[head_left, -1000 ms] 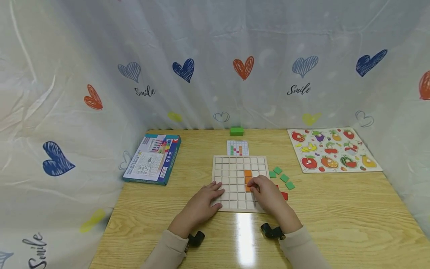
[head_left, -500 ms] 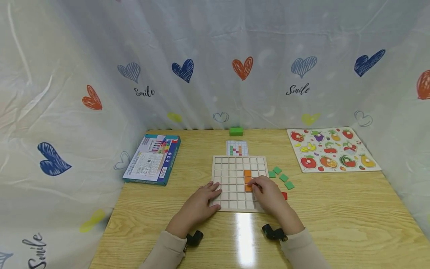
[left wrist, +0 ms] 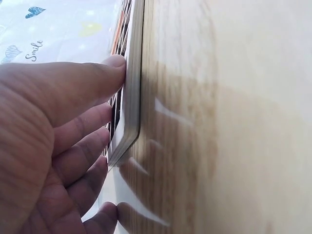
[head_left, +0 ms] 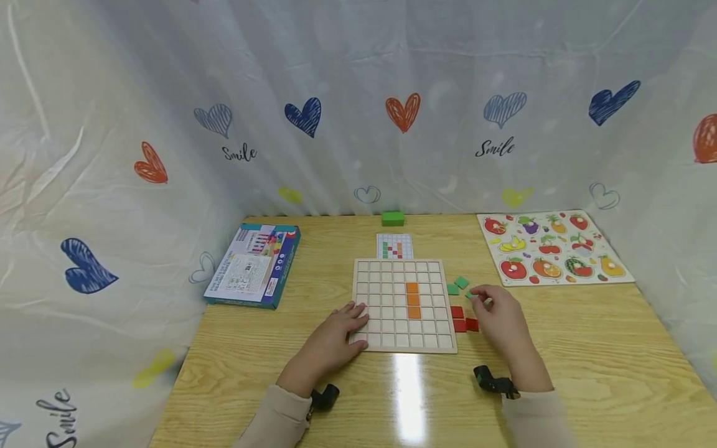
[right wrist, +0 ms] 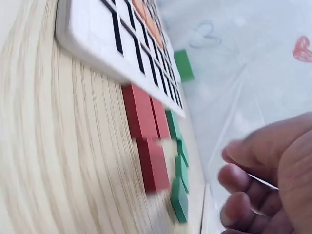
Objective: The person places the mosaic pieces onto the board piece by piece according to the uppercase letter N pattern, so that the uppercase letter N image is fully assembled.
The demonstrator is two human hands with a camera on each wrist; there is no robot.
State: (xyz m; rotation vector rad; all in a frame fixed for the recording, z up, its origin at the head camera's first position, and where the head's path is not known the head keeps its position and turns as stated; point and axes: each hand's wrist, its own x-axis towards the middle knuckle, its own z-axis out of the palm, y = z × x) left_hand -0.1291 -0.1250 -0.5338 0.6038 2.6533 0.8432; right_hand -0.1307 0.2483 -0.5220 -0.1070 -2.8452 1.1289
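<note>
A wooden grid board (head_left: 389,328) lies mid-table, with three orange tiles (head_left: 412,298) in one column. My left hand (head_left: 335,336) rests on its left edge, fingers spread on the grid and thumb at the near corner. To the right of the board, my right hand (head_left: 500,312) hovers over loose green tiles (head_left: 461,282), overlapping some of them in the head view. Its fingers are loosely bent with nothing between them in the right wrist view, apart from the green tiles (right wrist: 180,200). Three red tiles (head_left: 459,325) lie beside the board's right edge.
Behind the board lies a pattern card (head_left: 394,238) with coloured squares. A green block (head_left: 393,219) stands at the table's back edge. A boxed set (head_left: 246,267) is at the left, and a fruit puzzle board (head_left: 551,249) at the back right. A printed curtain surrounds the table.
My right hand has left the lowest orange tile on the board and moved right to the green tiles. The red tiles show more fully now. My left hand stays on the board.
</note>
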